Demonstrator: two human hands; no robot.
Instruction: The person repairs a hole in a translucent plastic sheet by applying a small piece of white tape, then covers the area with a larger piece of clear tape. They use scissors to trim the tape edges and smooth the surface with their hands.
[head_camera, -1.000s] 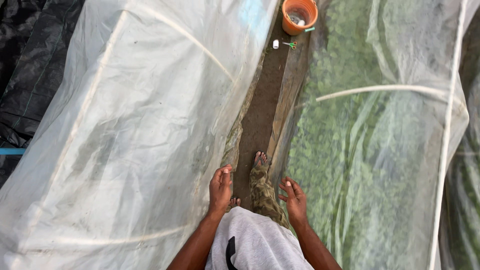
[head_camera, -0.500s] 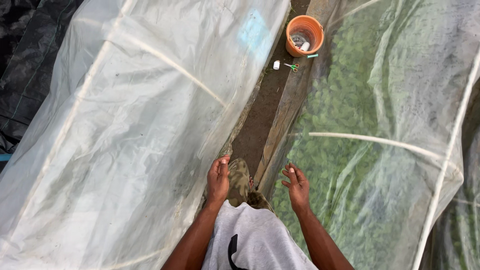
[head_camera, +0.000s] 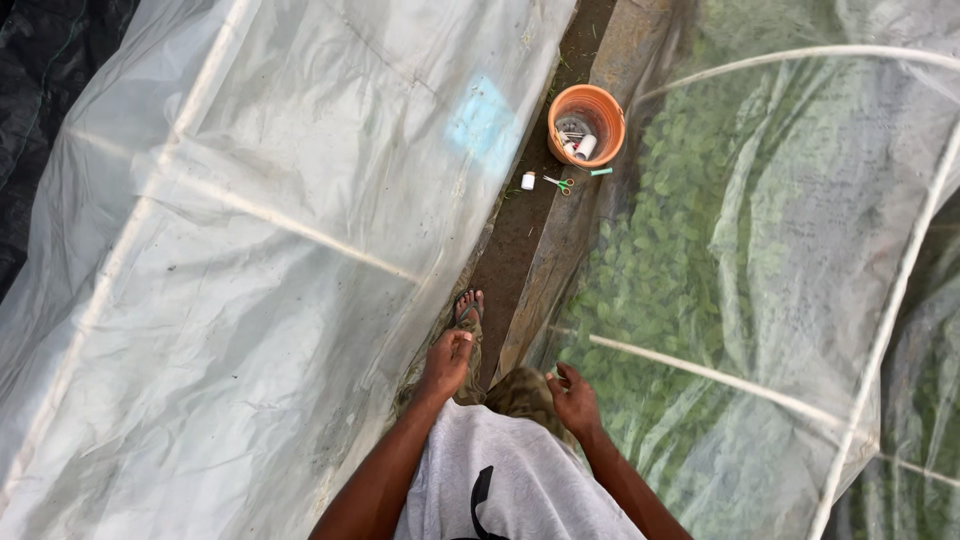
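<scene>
Left hand: the left hand (head_camera: 446, 362) hangs at about 6 o'clock in the view, fingers loose and slack, holding nothing; it sits just beside the edge of the clear plastic sheet (head_camera: 250, 250).
Right hand: the right hand (head_camera: 574, 400) hangs near 5 o'clock, fingers lightly curled, grasping nothing; it is close to the second plastic cover (head_camera: 800, 260).
Foot: a sandalled foot (head_camera: 468, 306) stands on the dirt path (head_camera: 520, 230), just above the left hand at 12 o'clock from it.
Path: a narrow dark strip running from the centre up toward 1 o'clock, between the two covered beds.
Board: a wooden plank (head_camera: 560, 250) lies along the path's right edge.
Left cover: plastic stretched over hoops, filling the 9 o'clock half.
Right cover: plastic over white hoops (head_camera: 700, 372), with green leafy plants (head_camera: 650, 260) showing through, at 3 o'clock.
Bucket: an orange bucket (head_camera: 603, 105) stands well ahead at 12 to 1 o'clock, with small items inside.
Small things: green-handled scissors (head_camera: 560, 183) and a small white bottle (head_camera: 527, 181) lie on the path just below the bucket.
Clothing: a grey shirt (head_camera: 510, 480) at 6 o'clock.
</scene>
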